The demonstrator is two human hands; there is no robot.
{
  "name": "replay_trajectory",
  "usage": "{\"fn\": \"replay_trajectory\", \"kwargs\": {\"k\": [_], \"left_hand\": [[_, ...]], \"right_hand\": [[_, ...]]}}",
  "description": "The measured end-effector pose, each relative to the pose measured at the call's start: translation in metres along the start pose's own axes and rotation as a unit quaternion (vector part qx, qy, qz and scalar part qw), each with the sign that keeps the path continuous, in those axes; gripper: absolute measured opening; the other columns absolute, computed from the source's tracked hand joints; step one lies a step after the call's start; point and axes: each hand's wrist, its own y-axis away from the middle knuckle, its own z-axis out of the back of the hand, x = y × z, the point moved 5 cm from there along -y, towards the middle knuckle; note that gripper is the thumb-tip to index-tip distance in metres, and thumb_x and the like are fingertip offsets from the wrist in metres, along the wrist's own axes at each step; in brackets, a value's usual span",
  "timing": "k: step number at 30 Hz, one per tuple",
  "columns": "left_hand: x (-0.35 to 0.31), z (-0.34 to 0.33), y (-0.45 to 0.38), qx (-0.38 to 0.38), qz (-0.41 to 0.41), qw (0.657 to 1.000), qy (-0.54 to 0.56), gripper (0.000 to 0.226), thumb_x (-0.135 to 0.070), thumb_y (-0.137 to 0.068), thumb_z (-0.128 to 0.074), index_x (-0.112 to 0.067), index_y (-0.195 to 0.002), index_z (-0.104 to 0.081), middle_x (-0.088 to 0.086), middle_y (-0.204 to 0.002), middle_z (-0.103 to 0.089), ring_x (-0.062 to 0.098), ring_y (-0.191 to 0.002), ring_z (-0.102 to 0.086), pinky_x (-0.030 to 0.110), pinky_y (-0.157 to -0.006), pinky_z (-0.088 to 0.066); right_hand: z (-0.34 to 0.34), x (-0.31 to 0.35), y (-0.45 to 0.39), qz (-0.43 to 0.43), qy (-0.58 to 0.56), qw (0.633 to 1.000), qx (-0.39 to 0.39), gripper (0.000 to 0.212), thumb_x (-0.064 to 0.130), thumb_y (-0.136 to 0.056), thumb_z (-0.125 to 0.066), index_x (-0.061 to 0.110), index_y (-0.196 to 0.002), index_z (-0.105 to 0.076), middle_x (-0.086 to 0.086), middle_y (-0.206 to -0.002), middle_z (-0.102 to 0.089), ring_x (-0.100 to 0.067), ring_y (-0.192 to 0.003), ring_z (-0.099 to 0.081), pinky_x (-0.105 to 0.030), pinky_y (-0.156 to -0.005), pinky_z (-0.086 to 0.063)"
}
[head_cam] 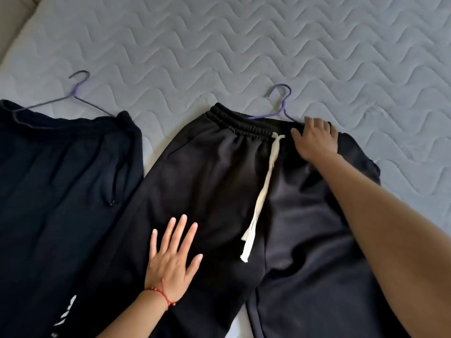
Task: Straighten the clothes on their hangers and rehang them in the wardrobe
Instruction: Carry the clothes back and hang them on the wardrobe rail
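Note:
Black sweatpants point(214, 181) with a white drawstring point(262, 189) lie flat on the bed, their waistband over a purple hanger point(280, 103) whose hook points away from me. My left hand point(172, 259) rests flat on the left leg with its fingers spread; a red bracelet circles the wrist. Over on the right end of the waistband lies my right hand point(316, 140), fingers curled over the edge near the hanger's arm. Whether it pinches the fabric I cannot tell. A second dark garment point(61, 191) on another purple hanger point(73, 93) lies to the left.
Both garments lie on a grey quilted mattress point(244, 45) that stretches far ahead and to the right. The mattress edge and a beige surface point(12, 23) show at the top left corner. White lettering marks the left garment near the bottom edge.

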Motion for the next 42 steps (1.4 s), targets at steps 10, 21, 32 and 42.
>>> {"fn": "replay_trajectory", "kwargs": {"k": [10, 21, 32, 42], "left_hand": [[0.000, -0.003, -0.001, -0.037, -0.028, 0.999, -0.016, 0.059, -0.053, -0.092, -0.022, -0.026, -0.145, -0.023, 0.000, -0.154, -0.024, 0.022, -0.142, -0.018, 0.048, -0.112, -0.009], [0.091, 0.125, -0.089, -0.289, 0.027, 0.929, 0.230, 0.039, -0.031, -0.083, -0.048, -0.007, -0.111, -0.061, 0.013, -0.119, -0.062, 0.029, -0.116, -0.052, 0.040, -0.097, -0.040], [0.261, 0.143, -0.253, -0.142, 0.278, 0.910, 0.274, 0.035, -0.010, -0.092, -0.038, 0.013, -0.111, -0.056, 0.033, -0.122, -0.055, 0.042, -0.114, -0.051, 0.040, -0.091, -0.037], [0.258, 0.124, -0.274, -0.137, 0.341, 0.555, 0.746, 0.025, -0.013, -0.097, -0.032, -0.012, -0.073, -0.040, 0.001, -0.059, -0.055, 0.012, -0.047, -0.063, 0.023, -0.049, -0.052]], "right_hand": [[-0.014, 0.025, -0.001, -0.006, -0.071, 0.997, -0.037, 0.039, 0.031, -0.096, -0.040, 0.005, -0.123, -0.053, -0.019, -0.130, -0.047, -0.038, -0.125, -0.034, -0.043, -0.109, -0.017], [-0.040, 0.116, 0.062, 0.038, -0.108, 0.990, -0.085, 0.031, 0.021, -0.096, -0.036, 0.002, -0.095, -0.060, -0.020, -0.100, -0.061, -0.035, -0.103, -0.047, -0.040, -0.095, -0.024], [-0.060, 0.121, 0.058, 0.041, -0.037, 0.984, -0.169, 0.052, 0.037, -0.084, -0.021, 0.001, -0.085, -0.059, -0.020, -0.082, -0.059, -0.037, -0.087, -0.050, -0.039, -0.089, -0.020], [-0.063, 0.117, 0.055, 0.037, -0.045, 0.983, -0.176, 0.053, 0.038, -0.086, -0.019, 0.003, -0.088, -0.059, -0.018, -0.087, -0.061, -0.037, -0.090, -0.049, -0.042, -0.096, -0.022]]}}
